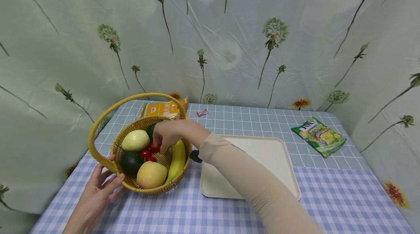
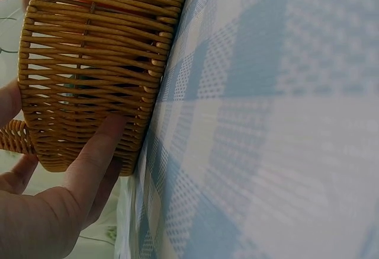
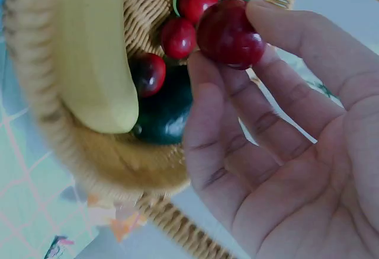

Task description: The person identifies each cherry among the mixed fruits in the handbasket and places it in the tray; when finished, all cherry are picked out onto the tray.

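A woven basket (image 1: 172,186) with a tall arched handle stands at the left of the table. Over its middle, my right hand (image 1: 168,133) pinches a dark red cherry (image 3: 231,34) between thumb and fingertips. Several red cherries (image 3: 177,38) lie below it in the basket. Around them sit a banana (image 1: 177,161), a round yellow fruit (image 1: 152,175), a pale yellow-green fruit (image 1: 135,140) and dark green fruits (image 1: 132,163). My left hand (image 1: 100,190) touches the basket near the handle's base, one finger extended along the outer wall in the left wrist view.
Right of the basket lies a cream tray (image 1: 285,168), partly hidden by my right sleeve. An orange packet (image 1: 160,110) is behind the basket, with a small pink wrapped sweet (image 1: 202,112) nearby. At the far right lies a green FOX'S bag (image 1: 319,137).
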A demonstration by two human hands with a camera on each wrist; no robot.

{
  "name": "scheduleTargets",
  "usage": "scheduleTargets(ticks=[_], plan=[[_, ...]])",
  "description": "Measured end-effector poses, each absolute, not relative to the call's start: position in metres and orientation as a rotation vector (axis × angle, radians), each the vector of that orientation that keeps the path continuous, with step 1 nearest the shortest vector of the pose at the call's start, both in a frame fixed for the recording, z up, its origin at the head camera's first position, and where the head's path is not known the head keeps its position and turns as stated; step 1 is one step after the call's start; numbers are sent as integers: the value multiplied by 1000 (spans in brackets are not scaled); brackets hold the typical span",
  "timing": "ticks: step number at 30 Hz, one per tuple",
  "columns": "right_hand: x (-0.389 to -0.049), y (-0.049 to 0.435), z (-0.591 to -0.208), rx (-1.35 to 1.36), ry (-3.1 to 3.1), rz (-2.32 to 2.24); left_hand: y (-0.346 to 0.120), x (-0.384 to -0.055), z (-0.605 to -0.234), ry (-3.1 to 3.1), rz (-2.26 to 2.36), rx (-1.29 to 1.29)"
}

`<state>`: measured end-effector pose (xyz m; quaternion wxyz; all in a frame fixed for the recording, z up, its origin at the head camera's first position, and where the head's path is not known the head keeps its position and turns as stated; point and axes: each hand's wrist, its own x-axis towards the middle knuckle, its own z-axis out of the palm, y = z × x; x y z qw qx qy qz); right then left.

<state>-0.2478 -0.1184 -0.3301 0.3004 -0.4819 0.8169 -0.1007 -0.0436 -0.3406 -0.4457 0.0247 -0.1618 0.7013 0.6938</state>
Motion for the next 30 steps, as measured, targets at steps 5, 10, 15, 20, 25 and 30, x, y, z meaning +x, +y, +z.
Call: scheduleTargets(ticks=[5, 10, 15, 20, 25, 30], plan=[[-251, -94, -327, -1349, 2167, -391, -343, -43, -445, 2168, 2145, -492], [-251, -65, -321, -1380, 2171, -507, -344, -43, -444, 2182, 2138, -481], [-251, -32, -320, -1342, 2195, -589, -344, -43, -446, 2185, 2141, -472], [-255, 1, -325, -1298, 2246, -618, -345, -42, -448, 2177, 2187, -431], [-261, 32, -338, -1198, 2294, -644, -345, -42, -451, 2170, 2212, -412], [-267, 58, -355, -1114, 2336, -648, -345, -43, -453, 2159, 2218, -412]])
